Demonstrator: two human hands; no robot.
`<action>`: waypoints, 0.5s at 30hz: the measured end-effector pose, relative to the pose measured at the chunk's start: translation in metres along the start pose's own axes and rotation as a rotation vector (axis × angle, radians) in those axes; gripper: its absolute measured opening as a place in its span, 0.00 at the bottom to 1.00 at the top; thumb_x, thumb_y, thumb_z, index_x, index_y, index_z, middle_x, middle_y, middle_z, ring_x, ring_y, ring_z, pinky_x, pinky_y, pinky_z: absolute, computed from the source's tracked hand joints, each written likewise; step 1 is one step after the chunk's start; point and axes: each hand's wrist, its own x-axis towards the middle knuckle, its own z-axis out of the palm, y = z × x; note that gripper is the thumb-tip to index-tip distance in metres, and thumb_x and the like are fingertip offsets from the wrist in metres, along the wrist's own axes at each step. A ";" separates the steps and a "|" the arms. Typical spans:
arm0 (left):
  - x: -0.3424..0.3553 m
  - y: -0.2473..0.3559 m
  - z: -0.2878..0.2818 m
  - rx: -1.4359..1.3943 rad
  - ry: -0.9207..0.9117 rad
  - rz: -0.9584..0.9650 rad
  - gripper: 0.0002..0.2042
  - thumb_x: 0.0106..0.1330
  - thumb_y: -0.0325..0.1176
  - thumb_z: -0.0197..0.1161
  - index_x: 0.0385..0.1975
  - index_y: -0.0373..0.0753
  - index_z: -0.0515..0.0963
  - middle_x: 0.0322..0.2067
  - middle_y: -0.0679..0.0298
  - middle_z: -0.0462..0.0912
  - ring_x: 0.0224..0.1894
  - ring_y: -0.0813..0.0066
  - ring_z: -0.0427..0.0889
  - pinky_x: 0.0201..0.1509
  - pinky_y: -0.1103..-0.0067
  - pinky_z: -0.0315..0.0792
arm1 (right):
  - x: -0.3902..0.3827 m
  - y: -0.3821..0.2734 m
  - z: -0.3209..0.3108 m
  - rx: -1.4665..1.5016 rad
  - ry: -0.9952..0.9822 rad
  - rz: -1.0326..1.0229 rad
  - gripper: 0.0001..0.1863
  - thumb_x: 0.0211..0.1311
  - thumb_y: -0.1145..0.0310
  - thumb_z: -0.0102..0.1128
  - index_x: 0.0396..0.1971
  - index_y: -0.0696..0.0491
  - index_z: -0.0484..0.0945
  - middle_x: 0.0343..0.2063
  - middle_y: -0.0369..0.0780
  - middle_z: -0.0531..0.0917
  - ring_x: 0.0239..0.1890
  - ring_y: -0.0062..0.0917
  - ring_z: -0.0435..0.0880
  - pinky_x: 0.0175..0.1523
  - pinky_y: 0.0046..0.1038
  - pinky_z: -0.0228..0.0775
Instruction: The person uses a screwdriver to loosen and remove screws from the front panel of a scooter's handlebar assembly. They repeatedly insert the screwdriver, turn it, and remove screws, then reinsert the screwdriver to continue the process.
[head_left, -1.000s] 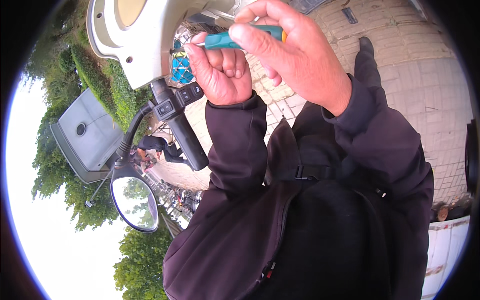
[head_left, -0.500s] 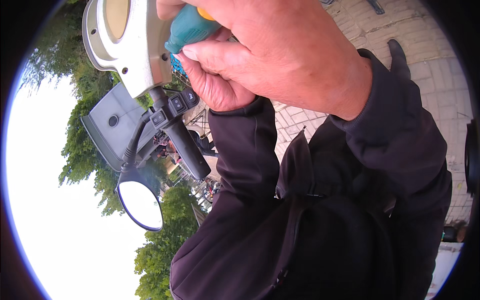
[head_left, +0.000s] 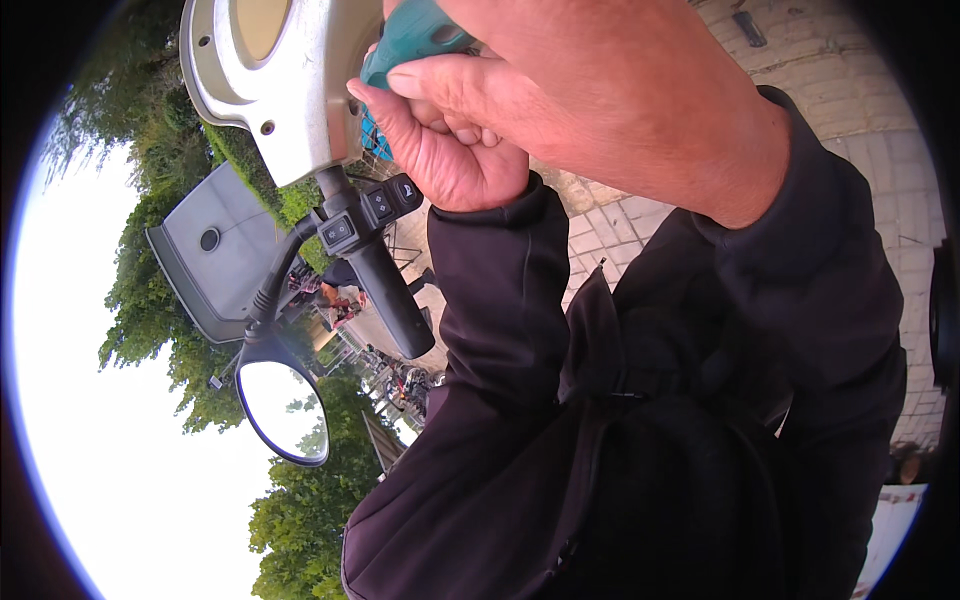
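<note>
My right hand [head_left: 590, 90] is wrapped round the teal handle of a screwdriver [head_left: 415, 38], which slants down to the left. Below it my left hand [head_left: 455, 150] is closed, its thumb and fingers at the narrow nose of the same screwdriver. The tool's shaft and tip are hidden by my fingers. Close to their left is the pale headlight cowl [head_left: 320, 70] of a scooter, with small screw holes [head_left: 267, 128] near its edge. Beneath the cowl comes the handlebar with a black grip [head_left: 392, 300] and switch block [head_left: 360, 218].
A round-edged mirror [head_left: 284, 410] on a black stalk hangs from the handlebar. Behind stands a grey panel-like structure [head_left: 215, 245] among trees [head_left: 310, 520]. Brick paving [head_left: 850, 180] lies to the right, and parked bikes [head_left: 400, 385] show farther off.
The cowl and handlebar have shifted slightly right in view. Both hands, still on the screwdriver, sit a little farther right, and the yellow part of its handle is out of sight.
</note>
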 end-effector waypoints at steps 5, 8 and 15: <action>0.004 -0.009 -0.001 -0.107 0.008 0.009 0.22 0.75 0.62 0.55 0.43 0.49 0.80 0.19 0.76 0.75 0.14 0.85 0.61 0.16 0.85 0.55 | 0.002 -0.012 -0.020 -0.302 -0.361 0.299 0.15 0.60 0.77 0.63 0.45 0.61 0.71 0.26 0.44 0.74 0.27 0.34 0.78 0.30 0.33 0.75; 0.003 -0.011 0.008 -0.015 0.150 0.055 0.21 0.75 0.62 0.54 0.47 0.50 0.80 0.23 0.76 0.77 0.15 0.86 0.62 0.16 0.85 0.54 | 0.003 0.006 -0.005 -0.166 -0.080 -0.004 0.18 0.61 0.76 0.63 0.49 0.62 0.70 0.24 0.44 0.74 0.24 0.34 0.77 0.30 0.32 0.74; 0.003 -0.007 0.013 0.219 0.246 0.117 0.21 0.76 0.61 0.54 0.48 0.50 0.80 0.20 0.76 0.74 0.14 0.86 0.59 0.15 0.84 0.54 | 0.002 0.013 -0.020 0.003 -0.217 0.149 0.19 0.66 0.72 0.62 0.52 0.66 0.69 0.22 0.42 0.73 0.21 0.31 0.75 0.27 0.30 0.73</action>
